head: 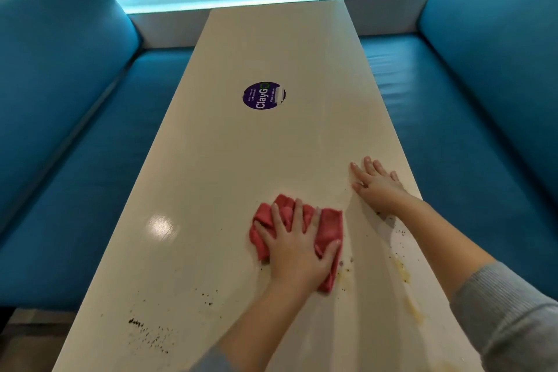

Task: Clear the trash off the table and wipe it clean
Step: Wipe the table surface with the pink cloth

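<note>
A crumpled pink cloth [327, 228] lies on the long cream table [235, 160]. My left hand [297, 248] presses flat on the cloth with spread fingers. My right hand [377, 184] rests flat on the bare tabletop near the right edge, fingers straight. Dark crumbs [151, 335] are scattered near the front left of the table. More specks and a yellowish smear [407, 287] lie to the right of the cloth, along my right forearm.
A round purple sticker [263, 95] marks the table's middle. Blue padded benches stand on the left [75, 160] and right [468, 145] of the table. A window sill [241, 0] runs behind the far end.
</note>
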Tool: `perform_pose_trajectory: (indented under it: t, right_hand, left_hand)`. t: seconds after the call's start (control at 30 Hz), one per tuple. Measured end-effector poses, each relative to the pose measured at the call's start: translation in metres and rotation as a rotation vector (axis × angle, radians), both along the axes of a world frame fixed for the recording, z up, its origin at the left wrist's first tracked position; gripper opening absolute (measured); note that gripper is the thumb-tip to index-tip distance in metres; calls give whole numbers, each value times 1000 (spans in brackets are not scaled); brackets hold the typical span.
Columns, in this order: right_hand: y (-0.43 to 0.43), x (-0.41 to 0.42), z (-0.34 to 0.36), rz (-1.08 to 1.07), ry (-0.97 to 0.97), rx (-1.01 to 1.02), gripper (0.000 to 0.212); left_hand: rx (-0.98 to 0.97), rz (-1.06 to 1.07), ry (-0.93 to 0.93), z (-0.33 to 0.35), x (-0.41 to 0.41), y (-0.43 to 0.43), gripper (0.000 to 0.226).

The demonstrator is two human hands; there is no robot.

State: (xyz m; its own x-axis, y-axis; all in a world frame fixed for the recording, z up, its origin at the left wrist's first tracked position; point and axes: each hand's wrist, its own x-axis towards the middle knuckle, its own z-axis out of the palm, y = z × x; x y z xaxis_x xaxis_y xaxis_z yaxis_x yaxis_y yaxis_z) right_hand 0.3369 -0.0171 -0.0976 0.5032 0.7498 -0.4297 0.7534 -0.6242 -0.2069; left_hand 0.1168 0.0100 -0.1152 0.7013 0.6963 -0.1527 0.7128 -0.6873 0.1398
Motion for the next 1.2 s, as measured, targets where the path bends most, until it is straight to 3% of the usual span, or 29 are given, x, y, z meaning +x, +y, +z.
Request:
perform_pose_trajectory:
  t: [0.1, 0.23, 0.4, 0.53, 0.67, 0.83, 0.93, 1.07, 1.2]
  right_hand:
    - [-2, 1, 5, 19, 5, -11, 53]
    - [-12, 7, 8, 46, -71, 12, 53]
    - [-29, 15, 6, 25, -83, 17, 57]
    - [-31, 16, 3, 34, -57, 41, 57]
    - [-35, 17, 1, 27, -51, 50, 56]
    - [-34, 16, 1, 23, -42, 58, 56]
    - [-35, 14, 2, 18, -35, 56, 55]
    - [-34, 12, 3, 17, -39, 57, 55]
    - [-34, 12, 4, 10, -42, 55, 55]
  left_hand:
    - [10, 49, 57, -5, -60, 1, 72]
    - [7, 316, 110, 1, -112, 67, 81]
    - [10, 490, 85, 10, -62, 136, 66]
    - [-33, 349, 74, 7, 12, 125, 66]
    - [10, 148, 60, 3, 38, 51, 66]
    - [42, -99, 10, 1, -30, -41, 61]
    - [55, -190, 38, -8, -94, -45, 63]
    - [93, 56, 57, -6, -144, 24, 77]
    - [30, 351, 136, 4, -130, 93, 84]
